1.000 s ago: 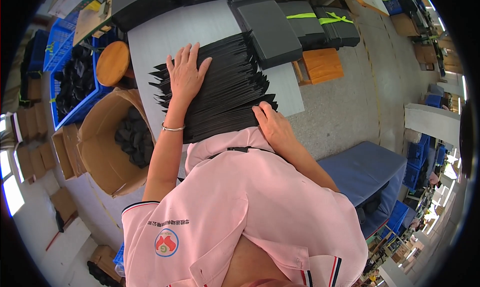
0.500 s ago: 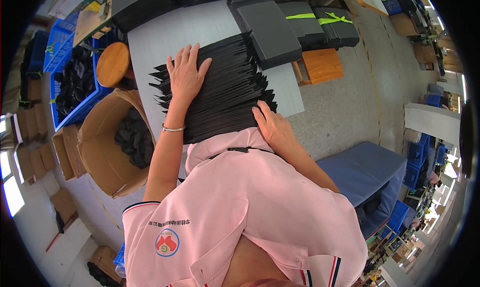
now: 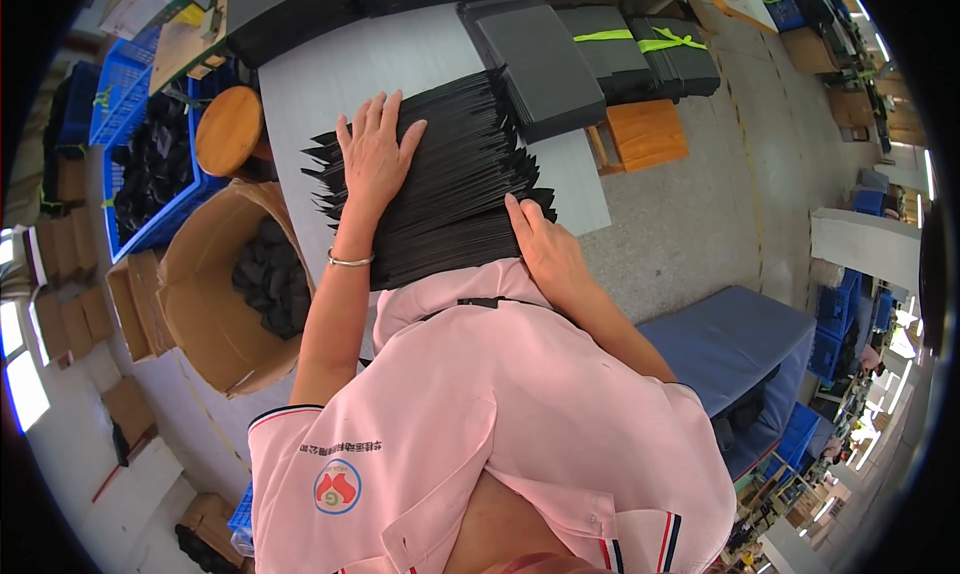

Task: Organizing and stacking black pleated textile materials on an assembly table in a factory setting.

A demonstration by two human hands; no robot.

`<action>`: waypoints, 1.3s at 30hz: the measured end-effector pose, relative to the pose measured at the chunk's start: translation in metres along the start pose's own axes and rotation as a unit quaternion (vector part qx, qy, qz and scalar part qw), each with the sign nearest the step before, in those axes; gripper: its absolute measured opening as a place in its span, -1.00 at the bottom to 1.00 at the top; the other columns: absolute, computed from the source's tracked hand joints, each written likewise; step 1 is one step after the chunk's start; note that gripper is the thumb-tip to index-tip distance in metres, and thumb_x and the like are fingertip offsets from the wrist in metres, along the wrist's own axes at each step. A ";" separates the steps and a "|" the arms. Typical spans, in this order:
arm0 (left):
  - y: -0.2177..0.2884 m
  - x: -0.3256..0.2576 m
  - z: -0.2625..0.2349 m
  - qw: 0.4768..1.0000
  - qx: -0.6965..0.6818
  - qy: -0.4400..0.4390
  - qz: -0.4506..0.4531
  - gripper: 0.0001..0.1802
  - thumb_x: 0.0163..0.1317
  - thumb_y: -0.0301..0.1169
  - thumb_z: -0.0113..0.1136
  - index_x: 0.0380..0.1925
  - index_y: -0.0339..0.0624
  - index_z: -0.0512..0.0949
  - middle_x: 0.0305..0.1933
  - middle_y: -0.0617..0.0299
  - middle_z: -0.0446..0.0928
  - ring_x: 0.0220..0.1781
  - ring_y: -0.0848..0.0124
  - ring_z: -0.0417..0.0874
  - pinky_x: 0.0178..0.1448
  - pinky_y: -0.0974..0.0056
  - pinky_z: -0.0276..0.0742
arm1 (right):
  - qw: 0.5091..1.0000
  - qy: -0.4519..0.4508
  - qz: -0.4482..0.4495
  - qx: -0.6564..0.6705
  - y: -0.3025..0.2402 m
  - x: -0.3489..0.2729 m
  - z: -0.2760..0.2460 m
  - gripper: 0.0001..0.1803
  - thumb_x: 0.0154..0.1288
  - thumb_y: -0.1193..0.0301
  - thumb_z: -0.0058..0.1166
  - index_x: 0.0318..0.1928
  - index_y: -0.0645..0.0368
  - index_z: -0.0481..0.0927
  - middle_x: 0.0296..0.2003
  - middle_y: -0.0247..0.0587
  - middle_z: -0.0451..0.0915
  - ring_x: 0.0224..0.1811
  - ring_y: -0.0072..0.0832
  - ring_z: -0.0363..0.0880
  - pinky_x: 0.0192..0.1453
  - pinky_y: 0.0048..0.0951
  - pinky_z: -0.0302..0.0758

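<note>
A wide row of thin black sheets [image 3: 440, 179] stands on edge, fanned and leaning, on the pale tabletop [image 3: 330, 69] before me. My left hand [image 3: 377, 159] lies flat across the left part of the row, fingers stretched out and holding nothing. At the right ends of the sheets, my right hand [image 3: 545, 244] is closed, with thumb and finger close together on the sheet edges; how many sheets they grip is hidden. Nearest my body, the row touches my pink shirt [image 3: 470, 374].
A squared black stack [image 3: 545, 59] lies beyond the row, beside bundles tied with green strips [image 3: 675, 49]. On the left are a round wooden stool [image 3: 228, 131], a blue crate [image 3: 150, 174] and a cardboard box [image 3: 205, 314], both with black pieces. A blue padded bench [image 3: 730, 339] stands right.
My right hand has shifted slightly up along the sheet ends, its thumb now higher and closer to the finger. My left hand stays flat in nearly the same place.
</note>
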State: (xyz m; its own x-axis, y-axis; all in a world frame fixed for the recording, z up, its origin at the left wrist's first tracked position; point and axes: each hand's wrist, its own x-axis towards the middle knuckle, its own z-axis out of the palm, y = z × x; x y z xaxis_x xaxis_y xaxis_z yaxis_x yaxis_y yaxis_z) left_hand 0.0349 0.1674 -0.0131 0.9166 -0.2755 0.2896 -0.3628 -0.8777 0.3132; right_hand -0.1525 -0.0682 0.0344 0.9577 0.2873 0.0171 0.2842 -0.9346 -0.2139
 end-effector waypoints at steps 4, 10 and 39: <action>0.000 0.000 0.000 1.000 -0.001 0.000 0.002 -0.32 0.53 0.11 0.06 0.44 -0.08 0.44 0.49 0.00 0.45 0.58 0.06 0.35 0.68 -0.26 -0.05 | 1.000 0.022 -0.004 -0.002 0.000 -0.001 0.002 -0.30 0.27 0.59 0.09 0.45 0.39 0.35 0.04 -0.12 0.40 -0.32 -0.41 0.59 -0.23 -0.36 0.61; 0.000 0.000 0.000 1.000 0.002 -0.003 0.003 -0.32 0.53 0.12 0.06 0.45 -0.09 0.43 0.49 0.00 0.45 0.58 0.06 0.35 0.68 -0.27 -0.05 | 0.997 0.043 0.015 0.058 0.002 -0.002 0.001 -0.49 0.34 0.58 0.06 0.31 0.32 0.47 0.44 0.08 0.32 -0.25 -0.32 0.66 -0.13 -0.27 0.66; 0.002 0.000 -0.001 1.000 0.016 -0.020 -0.008 -0.29 0.54 0.14 0.04 0.50 -0.03 0.39 0.52 0.08 0.42 0.60 0.12 0.33 0.69 -0.23 -0.05 | 0.997 -0.025 0.057 0.036 -0.007 0.012 -0.005 -0.15 0.35 -0.03 0.31 0.49 0.18 0.38 -0.06 -0.15 0.44 -0.28 -0.29 0.62 -0.20 -0.29 0.61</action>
State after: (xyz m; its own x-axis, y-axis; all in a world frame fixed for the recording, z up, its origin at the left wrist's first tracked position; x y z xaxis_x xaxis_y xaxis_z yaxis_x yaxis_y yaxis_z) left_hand 0.0344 0.1663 -0.0116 0.9285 -0.2767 0.2475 -0.3431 -0.8941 0.2877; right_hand -0.1426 -0.0587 0.0413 0.9796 0.1925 -0.0586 0.1687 -0.9446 -0.2816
